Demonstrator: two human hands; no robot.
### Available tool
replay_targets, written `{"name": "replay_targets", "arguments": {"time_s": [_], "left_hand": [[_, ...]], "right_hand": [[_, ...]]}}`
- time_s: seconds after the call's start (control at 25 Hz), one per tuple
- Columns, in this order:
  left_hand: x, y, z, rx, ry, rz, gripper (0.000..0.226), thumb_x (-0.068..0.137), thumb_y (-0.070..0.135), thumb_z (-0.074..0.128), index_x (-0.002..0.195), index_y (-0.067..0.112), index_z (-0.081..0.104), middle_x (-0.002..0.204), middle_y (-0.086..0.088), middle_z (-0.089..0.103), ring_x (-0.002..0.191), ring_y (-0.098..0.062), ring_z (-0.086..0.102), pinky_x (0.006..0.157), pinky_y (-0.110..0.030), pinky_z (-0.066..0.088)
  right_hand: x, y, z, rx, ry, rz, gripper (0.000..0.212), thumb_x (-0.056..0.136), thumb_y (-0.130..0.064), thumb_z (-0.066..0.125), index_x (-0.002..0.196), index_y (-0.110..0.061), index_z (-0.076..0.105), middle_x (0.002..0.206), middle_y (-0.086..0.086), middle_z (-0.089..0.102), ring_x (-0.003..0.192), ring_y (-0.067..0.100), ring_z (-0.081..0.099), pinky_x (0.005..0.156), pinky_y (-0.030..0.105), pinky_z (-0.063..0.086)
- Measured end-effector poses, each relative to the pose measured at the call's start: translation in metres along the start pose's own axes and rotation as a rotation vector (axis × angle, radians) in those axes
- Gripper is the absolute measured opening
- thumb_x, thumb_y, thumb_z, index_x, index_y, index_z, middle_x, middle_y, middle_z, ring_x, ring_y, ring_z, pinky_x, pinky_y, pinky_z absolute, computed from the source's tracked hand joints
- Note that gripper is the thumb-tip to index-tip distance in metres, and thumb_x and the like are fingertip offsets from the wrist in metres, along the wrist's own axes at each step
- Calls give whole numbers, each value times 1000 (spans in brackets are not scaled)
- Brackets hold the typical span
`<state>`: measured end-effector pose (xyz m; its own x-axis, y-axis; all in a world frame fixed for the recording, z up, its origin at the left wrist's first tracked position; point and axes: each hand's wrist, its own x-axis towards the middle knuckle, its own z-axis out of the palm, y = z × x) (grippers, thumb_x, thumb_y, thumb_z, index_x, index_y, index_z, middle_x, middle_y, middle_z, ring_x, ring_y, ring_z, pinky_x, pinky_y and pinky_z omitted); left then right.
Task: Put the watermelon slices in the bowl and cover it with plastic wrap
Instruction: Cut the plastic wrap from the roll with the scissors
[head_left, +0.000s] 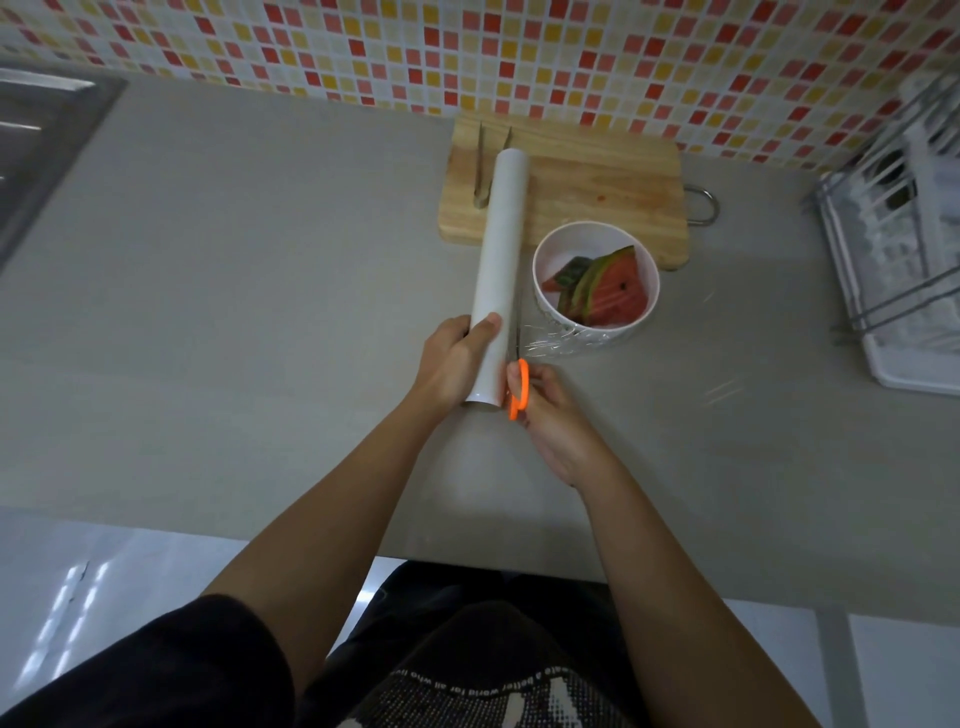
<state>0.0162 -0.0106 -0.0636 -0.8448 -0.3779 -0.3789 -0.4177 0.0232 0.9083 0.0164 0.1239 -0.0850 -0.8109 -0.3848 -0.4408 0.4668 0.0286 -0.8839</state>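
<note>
The left hand (453, 361) grips the stiff roll (501, 249) near its end, and the right hand (551, 418) holds scissors (518, 388) at the thin, clingy wrap (558, 339), likely best kept taut, stretched to the bowl (587, 241) of watermelon slices (608, 291) on the table (260, 312).

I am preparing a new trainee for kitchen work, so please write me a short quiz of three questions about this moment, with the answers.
1. True or false: the watermelon slices already lie in the white bowl.
2. Which hand holds the orange-handled scissors? A) left B) right C) neither
3. Fill in: the metal tongs lie on the wooden ____.

Key
1. True.
2. B: the right hand holds them, while the left hand grips the plastic wrap roll.
3. cutting board.
</note>
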Motion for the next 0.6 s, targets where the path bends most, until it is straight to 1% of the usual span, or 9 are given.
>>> {"name": "replay_targets", "arguments": {"time_s": [0.08,0.16,0.2,0.32,0.36,0.44,0.52,0.56,0.6], "left_hand": [[-1,1,0,3,-13,-11,51,79,51,52,90,3,66,103,-21,67,92,-33,65,86,-48,51],[-2,3,-1,0,-17,-21,52,77,52,52,89,4,65,103,-22,66,95,-35,64,88,-51,50],[-2,3,-1,2,-16,-22,51,77,52,52,89,4,65,102,-22,66,95,-35,64,89,-51,50],[-4,4,-2,6,-12,-14,47,76,51,52,86,7,66,100,-20,67,93,-34,65,86,-50,52],[-4,5,-3,6,-12,-12,45,76,51,52,84,9,65,98,-20,67,92,-35,66,85,-49,53],[-4,5,-6,3,-18,-14,44,76,51,53,82,9,65,98,-23,67,91,-38,66,84,-52,53],[-4,4,-9,-2,-27,-20,45,76,51,54,85,7,65,99,-26,66,90,-40,66,84,-56,52],[-5,3,-11,0,-28,-18,45,76,50,54,85,7,65,99,-27,65,89,-40,66,83,-57,52],[-6,2,-12,5,-30,-13,45,76,50,54,85,7,65,99,-27,65,88,-40,66,83,-57,52]], "right_hand": [[7,-4,1,7,18,13,32,81,-47,59,95,-19,51,94,1,62,84,9,62,87,34,48],[12,-6,1,-10,12,7,34,79,-49,60,95,-21,52,98,5,61,89,15,60,89,38,48],[15,-6,1,-12,7,-4,31,80,-48,59,94,-21,52,96,4,60,87,14,59,86,38,48],[22,-11,4,5,18,-19,21,86,-41,57,92,-22,50,88,1,59,74,8,60,66,26,49],[25,-13,5,17,27,-11,20,87,-40,56,91,-22,50,88,1,58,73,8,60,64,25,48],[30,-17,8,29,42,-17,18,88,-38,56,89,-21,50,84,2,57,73,11,57,69,28,46],[37,-20,9,33,54,-50,15,89,-34,55,86,-19,50,77,2,54,69,11,53,70,29,43],[40,-23,9,39,55,-56,15,89,-33,55,87,-19,50,77,2,54,69,10,54,70,29,44],[43,-24,11,46,53,-49,16,89,-34,55,89,-19,51,81,3,56,72,10,56,73,30,46]]}}
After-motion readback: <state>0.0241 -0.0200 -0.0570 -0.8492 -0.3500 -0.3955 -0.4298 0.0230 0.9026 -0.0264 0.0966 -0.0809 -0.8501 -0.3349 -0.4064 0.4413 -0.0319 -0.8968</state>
